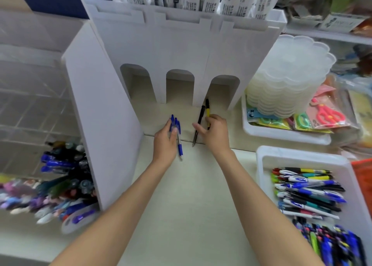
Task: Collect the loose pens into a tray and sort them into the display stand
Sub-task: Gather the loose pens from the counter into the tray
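Note:
My left hand [165, 141] grips a small bunch of blue pens [177, 132], their caps pointing away from me, above the pale shelf. My right hand [213, 132] is just to the right of it, closed on a yellow and black pen [207, 106]. A black pen [198, 125] runs along its fingertips; I cannot tell whether the hand holds it. Both hands are in front of the white display stand [181, 44], which has three arched openings at its base. A white tray [263, 165] at the right holds several mixed pens [308, 191].
A white divider panel [100, 108] stands at the left, with racks of pens [60, 181] beyond it. A stack of clear scalloped lids [289, 78] and a tray of packaged scissors [326, 115] sit at the right. More pens [330, 243] lie at the bottom right.

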